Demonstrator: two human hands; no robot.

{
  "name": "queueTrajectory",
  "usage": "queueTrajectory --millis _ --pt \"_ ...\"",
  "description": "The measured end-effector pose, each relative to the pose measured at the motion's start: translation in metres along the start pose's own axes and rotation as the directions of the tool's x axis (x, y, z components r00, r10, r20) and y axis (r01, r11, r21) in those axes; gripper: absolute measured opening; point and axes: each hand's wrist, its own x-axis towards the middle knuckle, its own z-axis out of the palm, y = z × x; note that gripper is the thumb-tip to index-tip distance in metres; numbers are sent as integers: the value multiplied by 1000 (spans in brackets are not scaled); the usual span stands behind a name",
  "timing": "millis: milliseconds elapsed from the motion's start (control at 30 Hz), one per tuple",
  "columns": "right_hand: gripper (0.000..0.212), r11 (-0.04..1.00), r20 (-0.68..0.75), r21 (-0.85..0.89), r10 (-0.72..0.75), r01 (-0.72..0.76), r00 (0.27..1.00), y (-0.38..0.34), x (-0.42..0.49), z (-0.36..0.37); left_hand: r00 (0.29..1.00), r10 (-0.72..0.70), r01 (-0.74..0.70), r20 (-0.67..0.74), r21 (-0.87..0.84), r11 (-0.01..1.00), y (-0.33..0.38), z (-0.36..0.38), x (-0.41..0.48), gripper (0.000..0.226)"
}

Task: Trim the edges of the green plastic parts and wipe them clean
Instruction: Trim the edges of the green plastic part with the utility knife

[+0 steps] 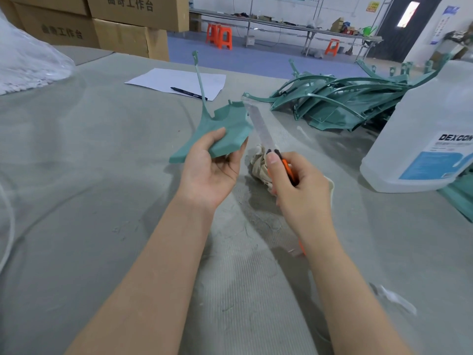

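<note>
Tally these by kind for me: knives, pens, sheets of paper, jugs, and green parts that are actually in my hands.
Utility knife: 1, in the right hand
Black pen: 1
Sheet of paper: 1
Clear jug: 1
Green plastic part: 1, in the left hand
Total: 5

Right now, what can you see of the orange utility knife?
The orange-handled plastic utility knife has a long silvery blade extended from a black nose. It points up and away, tip by the upper right edge of the flat green plastic part. The right-hand grip curls round its handle, thumb near the nose.
</note>
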Motion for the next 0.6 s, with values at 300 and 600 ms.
queueTrajectory --millis 300,600 --pt "31 999 22 -44 -1 2 1000 -2 -1 1 1000 -12 12 14 -26 1000 0 2 0 37" --pt "25 997 109 -9 -75 77 991 -8 -5 4 1000 -15 16 20 -30 999 1 -1 2 19"
